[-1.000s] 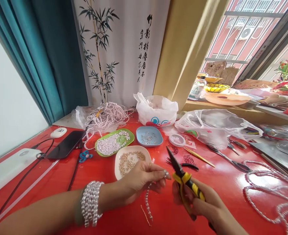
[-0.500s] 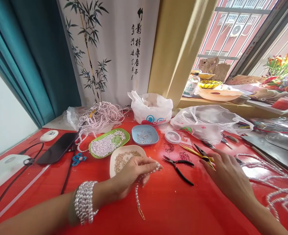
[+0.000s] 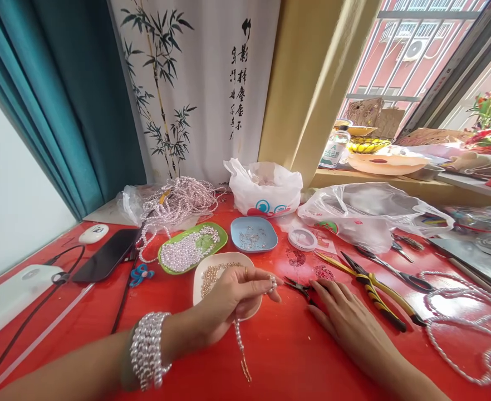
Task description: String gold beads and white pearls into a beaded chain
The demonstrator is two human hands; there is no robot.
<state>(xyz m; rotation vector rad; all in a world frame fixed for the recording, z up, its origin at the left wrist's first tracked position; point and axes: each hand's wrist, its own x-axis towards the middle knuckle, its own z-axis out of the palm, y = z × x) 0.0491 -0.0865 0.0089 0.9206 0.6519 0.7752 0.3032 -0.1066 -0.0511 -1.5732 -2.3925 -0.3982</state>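
My left hand pinches a short strand of pearl beads between thumb and fingertips. The lower part of that strand hangs beneath the palm, ending in thin gold-coloured pieces. A coiled pearl bracelet circles the left wrist. My right hand lies over the handles of small black pliers, fingers reaching forward with the thumb apart; the handles are mostly hidden beneath it. Right of this hand, larger yellow-and-black pliers rest on the table. A cream tray of gold beads sits behind my left hand.
A green tray of pearls and a blue tray of small metal parts stand farther back. White plastic bags line the rear. Scissors and looped pearl strings lie right. A phone lies left on the red table.
My right hand has moved left from the yellow-and-black pliers to the small black pliers. The larger pliers now lie free of it. My left hand keeps its pinch on the strand.
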